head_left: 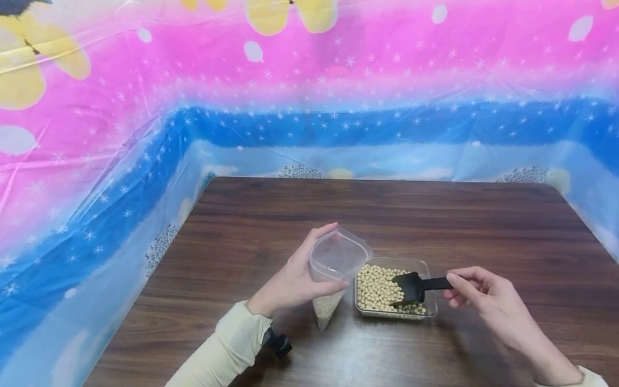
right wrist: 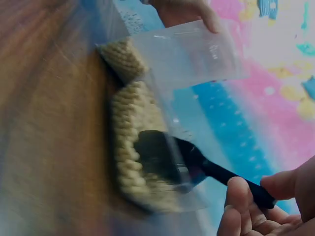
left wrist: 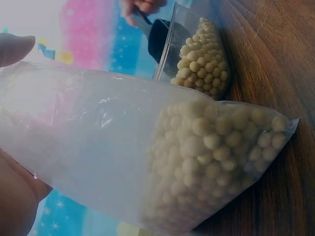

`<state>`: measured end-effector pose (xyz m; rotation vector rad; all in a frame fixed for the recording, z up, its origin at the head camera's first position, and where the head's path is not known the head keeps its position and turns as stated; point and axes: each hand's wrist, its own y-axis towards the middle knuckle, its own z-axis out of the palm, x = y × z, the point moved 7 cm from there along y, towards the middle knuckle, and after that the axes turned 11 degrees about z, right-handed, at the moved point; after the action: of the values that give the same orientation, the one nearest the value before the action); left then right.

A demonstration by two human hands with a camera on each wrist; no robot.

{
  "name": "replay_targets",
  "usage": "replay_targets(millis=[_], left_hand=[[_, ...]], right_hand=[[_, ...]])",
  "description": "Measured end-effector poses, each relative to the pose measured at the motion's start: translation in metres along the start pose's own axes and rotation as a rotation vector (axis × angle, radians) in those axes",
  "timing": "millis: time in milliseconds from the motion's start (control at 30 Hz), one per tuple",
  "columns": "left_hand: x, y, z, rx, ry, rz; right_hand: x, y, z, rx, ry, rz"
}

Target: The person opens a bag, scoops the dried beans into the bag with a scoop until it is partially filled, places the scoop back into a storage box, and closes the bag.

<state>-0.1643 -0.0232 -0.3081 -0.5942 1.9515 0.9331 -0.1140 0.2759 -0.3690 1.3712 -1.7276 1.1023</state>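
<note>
Gripping black scoop [head_left: 412,288] in beans [head_left: 378,286], bag [head_left: 338,259] held alongside.

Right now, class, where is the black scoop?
In the head view, the black scoop is right of centre, its front end inside the clear tray of beans, its handle held by the right hand.

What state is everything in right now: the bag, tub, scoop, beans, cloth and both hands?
Bag: mouth open, partly filled with beans.
Tub: uncovered, holding beans.
Scoop: blade in the tub, against the beans; how much it carries is unclear.
Beans: loose, some in the tub, some in the bag.
Left hand: gripping the bag near its mouth.
Right hand: holding the scoop's handle.
Cloth: hanging, creased.
</note>
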Motion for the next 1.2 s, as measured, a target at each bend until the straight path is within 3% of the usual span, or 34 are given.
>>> replay_targets(millis=[133, 267, 767, 1000, 1200], left_hand=[[0.000, 0.000, 0.001, 0.005, -0.007, -0.008], [0.000, 0.000, 0.001, 0.001, -0.007, -0.003], [0.000, -0.002, -0.001, -0.018, 0.015, 0.011], [-0.004, -0.002, -0.002, -0.016, 0.010, 0.005], [-0.002, 0.000, -0.001, -0.005, -0.007, 0.024]], right_hand=[[-0.025, 0.007, 0.011, 0.059, 0.204, 0.083], [-0.038, 0.010, 0.018, 0.078, 0.318, 0.110], [-0.056, 0.018, 0.016, 0.152, 0.479, 0.179], [-0.054, 0.018, 0.007, 0.243, 0.621, 0.134], [-0.036, 0.016, -0.009, 0.312, 0.771, 0.106]])
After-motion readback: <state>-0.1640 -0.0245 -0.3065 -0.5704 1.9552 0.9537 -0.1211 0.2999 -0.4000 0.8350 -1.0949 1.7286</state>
